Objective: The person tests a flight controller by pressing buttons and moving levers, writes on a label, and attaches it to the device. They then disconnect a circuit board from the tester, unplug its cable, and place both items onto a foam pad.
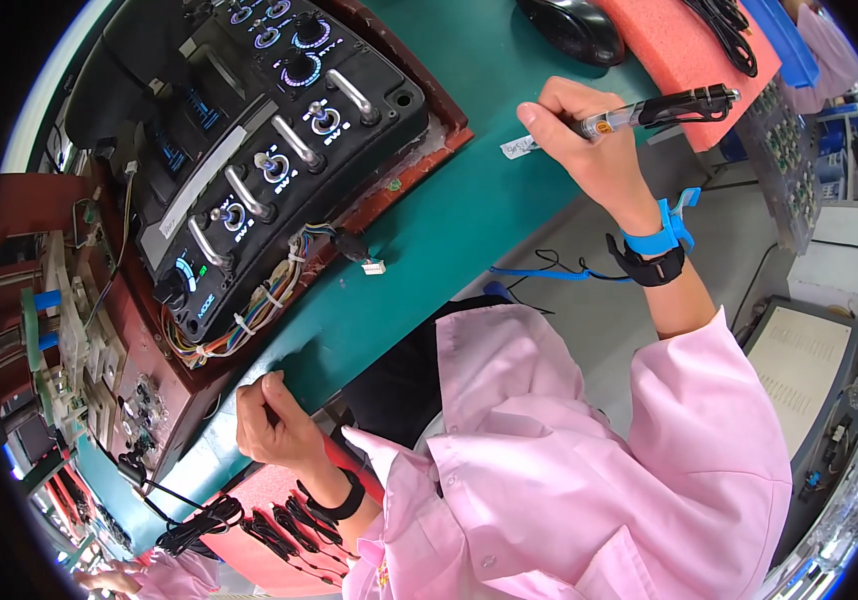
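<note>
My right hand is closed around a black-and-clear pen, its back end pointing right. Under the fingertips a small white label with handwriting lies on the green mat. A blue wrist strap and a black band circle that wrist. At the mat's front edge, my left hand is curled into a loose fist; nothing shows in it. Beyond both hands, a black control panel with metal handles, toggle switches and lit knobs sits in a reddish-brown frame. From it a wire bundle leads to a white connector.
A black computer mouse lies at the back, beside red foam with a coiled black cable. More foam with black cables is at lower left. Circuit boards stand at right. Other people's pink sleeves show at upper right and lower left.
</note>
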`<state>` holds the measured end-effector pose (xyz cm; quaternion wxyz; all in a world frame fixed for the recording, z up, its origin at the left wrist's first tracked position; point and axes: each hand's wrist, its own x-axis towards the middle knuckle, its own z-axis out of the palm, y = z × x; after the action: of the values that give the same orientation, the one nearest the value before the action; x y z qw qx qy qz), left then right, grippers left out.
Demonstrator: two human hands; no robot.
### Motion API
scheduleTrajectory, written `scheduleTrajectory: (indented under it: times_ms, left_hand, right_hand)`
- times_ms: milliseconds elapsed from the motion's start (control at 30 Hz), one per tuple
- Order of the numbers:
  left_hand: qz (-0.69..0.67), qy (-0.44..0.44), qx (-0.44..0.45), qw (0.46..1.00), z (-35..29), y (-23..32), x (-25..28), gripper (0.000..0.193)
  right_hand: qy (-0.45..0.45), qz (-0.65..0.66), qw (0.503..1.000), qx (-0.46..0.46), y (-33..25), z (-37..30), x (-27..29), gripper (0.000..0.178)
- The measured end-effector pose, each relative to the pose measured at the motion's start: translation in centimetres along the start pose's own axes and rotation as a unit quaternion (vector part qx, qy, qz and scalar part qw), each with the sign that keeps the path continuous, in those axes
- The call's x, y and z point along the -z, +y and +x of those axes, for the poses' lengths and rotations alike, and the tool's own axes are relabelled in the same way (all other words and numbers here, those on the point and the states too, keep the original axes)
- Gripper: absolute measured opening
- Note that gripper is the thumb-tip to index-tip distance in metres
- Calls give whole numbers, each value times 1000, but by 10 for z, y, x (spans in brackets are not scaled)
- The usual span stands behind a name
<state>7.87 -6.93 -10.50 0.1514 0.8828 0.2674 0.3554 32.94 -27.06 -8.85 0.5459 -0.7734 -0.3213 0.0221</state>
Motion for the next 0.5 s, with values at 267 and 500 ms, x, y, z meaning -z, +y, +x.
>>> scheduleTrajectory:
  times_ms: [267, 500]
  left_hand:
    - [-4, 17, -12, 1000, -1, -1, -2, 15]
    - [0, 5, -4, 1000, -1, -2, 0, 16]
  right_hand:
    - [-4, -13, 1000, 13, 1, 0, -2, 31]
    - [1, -7, 1000, 21, 2, 0, -2, 32]
